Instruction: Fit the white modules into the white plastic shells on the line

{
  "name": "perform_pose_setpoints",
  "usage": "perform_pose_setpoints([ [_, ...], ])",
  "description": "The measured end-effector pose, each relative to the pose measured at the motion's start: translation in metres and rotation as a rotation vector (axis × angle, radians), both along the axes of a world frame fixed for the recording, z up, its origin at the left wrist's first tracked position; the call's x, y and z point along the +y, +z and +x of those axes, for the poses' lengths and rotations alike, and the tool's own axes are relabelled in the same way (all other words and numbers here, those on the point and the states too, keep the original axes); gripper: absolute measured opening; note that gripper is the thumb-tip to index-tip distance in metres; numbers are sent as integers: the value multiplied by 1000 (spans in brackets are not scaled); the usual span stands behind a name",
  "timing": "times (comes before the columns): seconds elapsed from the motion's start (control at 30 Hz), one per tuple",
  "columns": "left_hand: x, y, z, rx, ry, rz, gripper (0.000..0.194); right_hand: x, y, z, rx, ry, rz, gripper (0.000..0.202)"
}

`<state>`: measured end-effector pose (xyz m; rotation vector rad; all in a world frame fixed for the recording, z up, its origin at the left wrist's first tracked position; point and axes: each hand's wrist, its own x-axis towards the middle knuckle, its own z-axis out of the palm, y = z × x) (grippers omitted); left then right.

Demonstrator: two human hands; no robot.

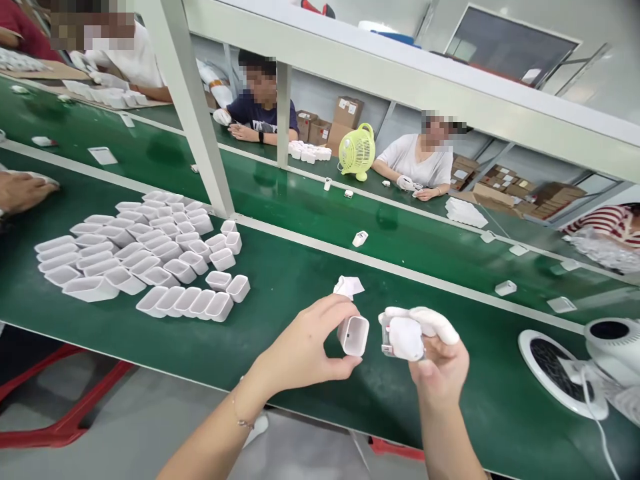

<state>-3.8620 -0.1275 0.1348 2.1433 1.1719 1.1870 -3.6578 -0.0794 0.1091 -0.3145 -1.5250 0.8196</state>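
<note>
Between the thumb and fingers of my left hand point(310, 340) is a small white plastic housing point(356, 337), its open end turned to the right. My right hand point(443, 353), with white finger covers on some fingers, grips a small device part point(406, 338) with a white face and a clear edge. A narrow gap separates the two pieces, both held above the green table. Just behind my left fingers lies a crumpled white cloth or paper point(349, 287). Many similar white housings point(150, 247) stand open side up in rows to the left.
A white fan point(607, 347) with a round base and cord stands at the right. A metal post point(197, 113) rises beyond the housings. Across the green conveyor point(310, 213), where scattered white parts lie, several co-workers sit near a lime-green fan point(357, 152). Another person's hand point(25, 190) rests at the far left.
</note>
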Motion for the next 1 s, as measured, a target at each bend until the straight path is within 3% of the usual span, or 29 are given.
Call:
perform_pose_setpoints([
  [0.17,-11,4,1,109,42,169,41,-21,-6,4,-135,-121,214,43],
  [0.37,-21,8,0,187,63,263,43,-27,-10,5,-205,-183,323,48],
  [0.6,-23,9,1,232,79,341,42,-32,0,3,-302,-257,423,57],
  [1.0,-21,11,4,264,73,396,36,-38,2,11,-426,-418,513,69],
])
